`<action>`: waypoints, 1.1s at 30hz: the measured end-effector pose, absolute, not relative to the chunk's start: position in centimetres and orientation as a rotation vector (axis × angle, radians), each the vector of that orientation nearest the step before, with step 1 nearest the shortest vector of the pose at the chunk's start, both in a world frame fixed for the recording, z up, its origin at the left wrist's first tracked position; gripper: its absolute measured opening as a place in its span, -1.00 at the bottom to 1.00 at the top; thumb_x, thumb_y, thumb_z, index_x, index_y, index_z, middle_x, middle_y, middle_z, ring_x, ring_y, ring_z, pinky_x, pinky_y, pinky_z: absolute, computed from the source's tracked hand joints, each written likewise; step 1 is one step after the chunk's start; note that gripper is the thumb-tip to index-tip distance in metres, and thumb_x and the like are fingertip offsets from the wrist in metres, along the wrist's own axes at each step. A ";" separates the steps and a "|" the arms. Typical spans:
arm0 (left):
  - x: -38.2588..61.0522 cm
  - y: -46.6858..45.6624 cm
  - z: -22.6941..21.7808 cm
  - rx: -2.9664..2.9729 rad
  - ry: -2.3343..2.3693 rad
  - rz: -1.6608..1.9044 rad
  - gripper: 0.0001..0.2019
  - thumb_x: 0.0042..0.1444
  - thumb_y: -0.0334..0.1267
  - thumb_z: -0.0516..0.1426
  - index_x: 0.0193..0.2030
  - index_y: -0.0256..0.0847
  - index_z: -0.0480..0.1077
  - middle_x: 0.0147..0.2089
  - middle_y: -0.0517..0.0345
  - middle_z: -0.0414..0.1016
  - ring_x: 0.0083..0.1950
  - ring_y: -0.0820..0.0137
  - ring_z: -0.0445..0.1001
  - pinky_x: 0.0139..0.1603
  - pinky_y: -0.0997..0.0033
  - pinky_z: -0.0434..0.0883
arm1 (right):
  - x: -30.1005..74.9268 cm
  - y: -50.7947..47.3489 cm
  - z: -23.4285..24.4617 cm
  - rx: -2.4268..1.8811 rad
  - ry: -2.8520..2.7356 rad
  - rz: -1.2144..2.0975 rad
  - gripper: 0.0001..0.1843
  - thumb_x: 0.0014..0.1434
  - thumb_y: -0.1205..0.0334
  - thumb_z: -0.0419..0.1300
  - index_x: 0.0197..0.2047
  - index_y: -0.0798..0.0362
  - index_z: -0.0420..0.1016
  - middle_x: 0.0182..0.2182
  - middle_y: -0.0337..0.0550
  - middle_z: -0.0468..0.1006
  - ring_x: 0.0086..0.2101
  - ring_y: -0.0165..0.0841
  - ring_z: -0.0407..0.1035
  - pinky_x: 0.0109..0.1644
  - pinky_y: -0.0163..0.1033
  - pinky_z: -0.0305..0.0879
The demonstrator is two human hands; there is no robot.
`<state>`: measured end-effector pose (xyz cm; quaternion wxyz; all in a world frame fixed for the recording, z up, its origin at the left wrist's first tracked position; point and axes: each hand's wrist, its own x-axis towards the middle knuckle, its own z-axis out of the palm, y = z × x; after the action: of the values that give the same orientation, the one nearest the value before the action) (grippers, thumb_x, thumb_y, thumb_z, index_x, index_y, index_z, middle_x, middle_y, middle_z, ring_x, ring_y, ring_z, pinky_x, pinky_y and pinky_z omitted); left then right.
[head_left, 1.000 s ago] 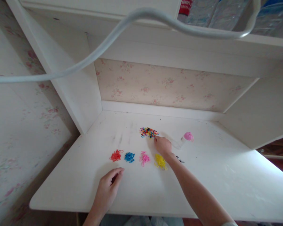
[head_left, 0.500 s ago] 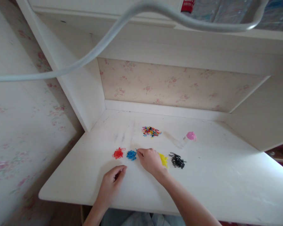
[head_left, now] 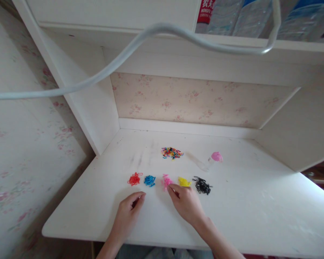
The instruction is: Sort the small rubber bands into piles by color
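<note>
My right hand point(head_left: 187, 203) is closed in a pinch, its fingertips at the near edge of a pile of pink rubber bands point(head_left: 166, 180). Whatever lies between those fingertips is too small to make out. My left hand point(head_left: 130, 208) rests on the desk in front of the red rubber bands point(head_left: 134, 179) and blue rubber bands point(head_left: 149, 181), thumb and forefinger pressed together; anything in them is hidden. Yellow rubber bands point(head_left: 184, 181) lie just beyond my right hand, with black rubber bands point(head_left: 202, 185) to their right. Farther back is a mixed-colour heap of rubber bands point(head_left: 172, 153).
A clear bottle with a pink cap point(head_left: 216, 156) lies on the white desk point(head_left: 253, 201) behind the black pile. A pale cable or tube point(head_left: 108, 70) crosses high in front of the shelf. Plastic water bottles point(head_left: 224, 18) stand on the upper shelf.
My right hand has moved from beside the blue pile rightward and nearer to me, uncovering the pink pile and more of the yellow one. My left hand stays put. The view has tilted slightly upward.
</note>
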<state>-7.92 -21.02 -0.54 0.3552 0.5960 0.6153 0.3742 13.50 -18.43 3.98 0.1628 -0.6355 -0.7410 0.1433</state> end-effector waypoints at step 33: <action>3.4 -4.6 3.0 2.244 1.937 0.198 -0.77 0.23 -0.22 -0.02 -0.16 -0.22 0.43 -0.10 -0.01 0.49 -0.09 0.32 0.46 -0.11 0.34 0.35 | 23.0 -24.3 -1.8 -1.756 -1.584 0.639 -0.56 0.23 -0.04 -0.09 -0.26 -0.01 0.55 -0.46 -0.17 0.58 -0.53 -0.43 0.39 -0.41 -0.43 0.24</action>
<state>3.37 -4.56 3.02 0.0851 0.7526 0.6495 0.0665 23.01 -24.25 -1.81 0.3392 -0.6743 -0.6083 0.2455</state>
